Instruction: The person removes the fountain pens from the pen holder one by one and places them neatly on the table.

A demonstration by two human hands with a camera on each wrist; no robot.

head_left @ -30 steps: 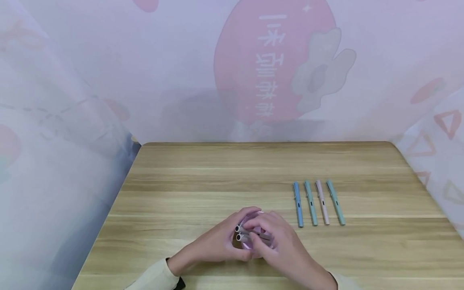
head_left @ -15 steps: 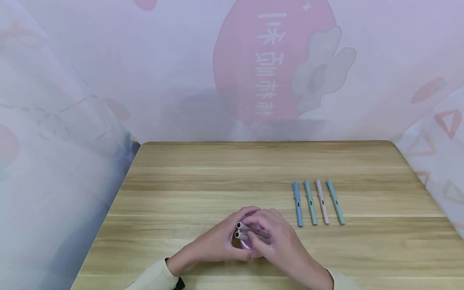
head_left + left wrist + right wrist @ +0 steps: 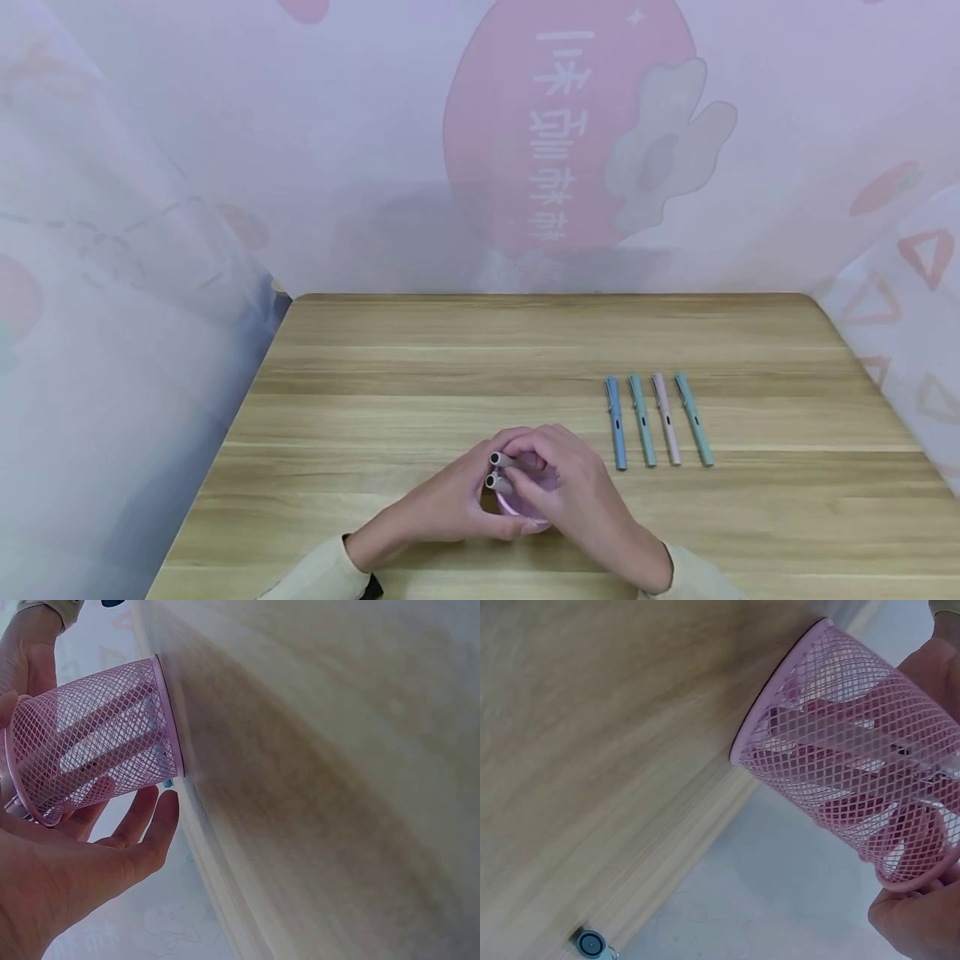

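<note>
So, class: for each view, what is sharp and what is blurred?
Head view: evenly lit, the four pens sharp. Left wrist view: pink mesh cup crisp, table smeared. Right wrist view: mesh sharp, wood grain soft.

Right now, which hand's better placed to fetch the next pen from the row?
Right. The right hand is nearer the row of pens, while the left hand steadies the pink mesh holder from the far side.

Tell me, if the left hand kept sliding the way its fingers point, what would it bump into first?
Probably the pink mesh pen holder: the left hand already holds it, fingers pointing right. Beyond that sits the right hand, then likely the blue pen; depth is unclear.
</note>
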